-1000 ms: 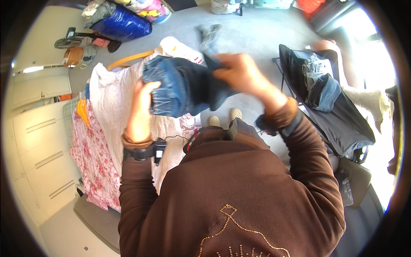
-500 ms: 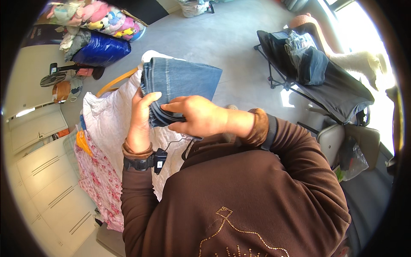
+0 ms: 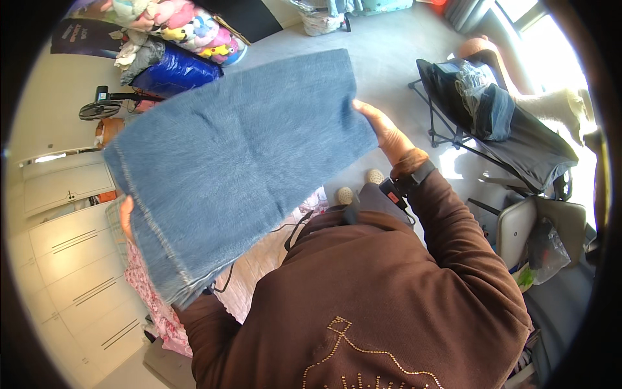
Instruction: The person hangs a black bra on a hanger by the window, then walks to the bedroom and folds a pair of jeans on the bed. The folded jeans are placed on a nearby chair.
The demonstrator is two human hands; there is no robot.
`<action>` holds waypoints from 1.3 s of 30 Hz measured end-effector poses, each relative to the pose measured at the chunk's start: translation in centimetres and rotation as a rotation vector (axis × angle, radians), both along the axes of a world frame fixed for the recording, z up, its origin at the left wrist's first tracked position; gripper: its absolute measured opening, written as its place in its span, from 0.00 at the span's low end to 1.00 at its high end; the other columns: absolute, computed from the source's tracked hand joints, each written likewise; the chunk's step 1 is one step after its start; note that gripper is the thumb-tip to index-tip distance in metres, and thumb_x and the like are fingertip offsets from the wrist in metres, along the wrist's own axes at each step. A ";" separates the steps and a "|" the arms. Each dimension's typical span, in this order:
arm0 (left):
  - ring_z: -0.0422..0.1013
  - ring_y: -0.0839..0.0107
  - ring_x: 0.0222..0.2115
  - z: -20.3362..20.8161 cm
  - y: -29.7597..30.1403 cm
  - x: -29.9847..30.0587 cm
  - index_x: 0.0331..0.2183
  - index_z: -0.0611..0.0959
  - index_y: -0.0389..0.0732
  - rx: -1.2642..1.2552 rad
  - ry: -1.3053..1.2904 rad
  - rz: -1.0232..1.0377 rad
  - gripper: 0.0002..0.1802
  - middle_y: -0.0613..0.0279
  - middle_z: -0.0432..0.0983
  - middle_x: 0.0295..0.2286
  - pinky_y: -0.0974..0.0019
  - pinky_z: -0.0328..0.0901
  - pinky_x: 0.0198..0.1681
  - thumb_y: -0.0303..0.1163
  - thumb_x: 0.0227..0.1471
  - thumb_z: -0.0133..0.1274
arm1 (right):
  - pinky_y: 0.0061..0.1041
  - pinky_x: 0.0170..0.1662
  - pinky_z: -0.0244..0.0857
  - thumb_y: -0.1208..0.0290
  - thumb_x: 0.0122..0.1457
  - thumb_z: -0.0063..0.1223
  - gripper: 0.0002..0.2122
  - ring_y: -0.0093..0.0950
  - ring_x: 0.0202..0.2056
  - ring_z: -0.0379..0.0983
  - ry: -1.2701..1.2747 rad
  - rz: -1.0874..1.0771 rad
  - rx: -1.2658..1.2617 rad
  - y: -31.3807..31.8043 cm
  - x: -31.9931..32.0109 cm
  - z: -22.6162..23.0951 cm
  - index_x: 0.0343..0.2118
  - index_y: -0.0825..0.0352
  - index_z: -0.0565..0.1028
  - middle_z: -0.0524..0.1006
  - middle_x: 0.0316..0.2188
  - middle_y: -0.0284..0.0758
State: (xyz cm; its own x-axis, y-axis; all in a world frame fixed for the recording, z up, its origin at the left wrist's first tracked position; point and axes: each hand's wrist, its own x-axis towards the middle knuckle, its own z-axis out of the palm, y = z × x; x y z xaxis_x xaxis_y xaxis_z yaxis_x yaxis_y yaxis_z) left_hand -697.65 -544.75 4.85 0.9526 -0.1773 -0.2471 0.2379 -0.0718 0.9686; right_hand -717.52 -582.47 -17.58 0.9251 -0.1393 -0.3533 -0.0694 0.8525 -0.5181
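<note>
A folded pair of blue denim jeans [image 3: 240, 149] is held up in front of me, spread broad and slanting from lower left to upper right. My right hand [image 3: 387, 136] grips its right edge, with the thumb showing on the near face. At the left edge, beside a pale frayed seam, my left hand [image 3: 127, 219] holds on; only some of it shows, as the denim covers the rest. Below the denim, part of a light quilted cloth [image 3: 259, 259] can be seen.
To the right stands a black folding chair [image 3: 531, 152] with more denim clothes [image 3: 489, 107] on it. Upper left hold a blue bag [image 3: 175, 71], plush toys [image 3: 188, 29] and a fan [image 3: 100, 107]. A pink floral cloth [image 3: 152, 292] hangs near white drawers [image 3: 71, 259].
The jeans have gone from a small folded bundle between both hands to a wider spread panel, raised nearer. My hands have moved apart, the left leftward and the right rightward.
</note>
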 end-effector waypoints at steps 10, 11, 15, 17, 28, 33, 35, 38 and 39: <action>0.72 0.66 0.32 -8.2 -7.2 -0.2 0.44 0.72 0.34 0.052 0.262 -0.264 0.23 0.56 0.74 0.35 0.66 0.67 0.36 0.33 0.43 0.52 | 0.21 0.37 0.69 0.72 0.53 0.51 0.11 0.23 0.29 0.74 0.178 0.047 -0.453 4.1 0.2 8.6 0.38 0.72 0.75 0.77 0.30 0.37; 0.71 0.67 0.33 -9.4 -9.3 -0.8 0.44 0.72 0.33 -0.013 0.202 -0.385 0.23 0.57 0.73 0.36 0.68 0.66 0.39 0.32 0.44 0.52 | 0.20 0.37 0.69 0.71 0.53 0.52 0.12 0.22 0.29 0.74 0.248 0.088 -0.476 5.0 0.7 9.2 0.39 0.71 0.74 0.78 0.30 0.36; 0.60 0.67 0.49 -12.6 -19.3 -7.3 0.56 0.56 0.32 -0.004 -0.262 -0.743 0.34 0.54 0.61 0.50 0.66 0.54 0.54 0.32 0.50 0.49 | 0.30 0.49 0.60 0.50 0.46 0.59 0.36 0.34 0.46 0.67 0.145 0.117 -0.937 6.2 0.9 9.3 0.48 0.79 0.64 0.70 0.43 0.50; 0.50 0.66 0.56 -12.9 -23.7 -9.1 0.59 0.47 0.33 -0.135 0.030 -0.881 0.37 0.54 0.50 0.56 0.65 0.45 0.58 0.36 0.54 0.43 | 0.28 0.47 0.62 0.45 0.36 0.65 0.39 0.34 0.42 0.69 0.243 -0.016 -0.791 3.6 -0.4 7.8 0.41 0.77 0.66 0.72 0.37 0.49; 0.38 0.57 0.61 -14.4 -51.3 -19.8 0.60 0.47 0.41 -0.338 0.477 -1.645 0.44 0.50 0.42 0.59 0.58 0.33 0.61 0.63 0.53 0.29 | 0.26 0.35 0.67 0.81 0.36 0.55 0.15 0.28 0.28 0.71 0.474 -1.014 -0.318 -18.7 -18.9 1.3 0.32 0.73 0.71 0.74 0.27 0.36; 0.59 0.62 0.53 -14.4 -58.8 -22.9 0.58 0.54 0.38 -0.327 0.401 -1.712 0.37 0.49 0.59 0.53 0.61 0.53 0.55 0.54 0.57 0.35 | 0.29 0.38 0.68 0.76 0.43 0.49 0.11 0.30 0.29 0.72 0.379 -1.500 -0.039 -28.1 -32.8 -2.1 0.32 0.71 0.72 0.74 0.27 0.35; 0.69 0.61 0.45 -15.9 -60.0 -20.3 0.55 0.61 0.35 -0.181 0.488 -1.606 0.31 0.48 0.70 0.45 0.62 0.62 0.47 0.47 0.57 0.37 | 0.33 0.40 0.69 0.76 0.43 0.47 0.10 0.33 0.30 0.73 0.140 -1.449 -0.045 -30.6 -37.4 -4.3 0.31 0.71 0.72 0.75 0.28 0.38; 0.72 0.65 0.40 -19.0 -58.4 -14.0 0.53 0.64 0.35 0.105 0.385 -1.397 0.27 0.50 0.73 0.41 0.66 0.66 0.43 0.43 0.58 0.38 | 0.32 0.41 0.69 0.74 0.41 0.51 0.11 0.33 0.31 0.73 0.489 -1.512 0.051 -33.5 -41.1 -10.8 0.30 0.72 0.71 0.76 0.28 0.39; 0.72 0.66 0.39 -20.0 -57.0 -11.7 0.53 0.64 0.35 0.200 0.367 -1.307 0.26 0.51 0.73 0.40 0.67 0.66 0.41 0.42 0.58 0.40 | 0.31 0.42 0.68 0.73 0.40 0.53 0.11 0.33 0.31 0.74 0.724 -1.524 0.027 -34.2 -41.5 -13.4 0.29 0.72 0.71 0.76 0.27 0.39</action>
State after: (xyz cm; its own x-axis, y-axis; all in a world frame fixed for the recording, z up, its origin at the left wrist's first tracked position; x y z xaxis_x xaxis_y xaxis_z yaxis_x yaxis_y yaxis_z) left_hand -709.34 -601.79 -15.15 -0.0040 -0.8191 -0.5736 0.1275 -0.5693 0.8122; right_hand -759.05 -616.66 -31.01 -0.3781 -0.6765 -0.6319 0.5670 0.3704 -0.7357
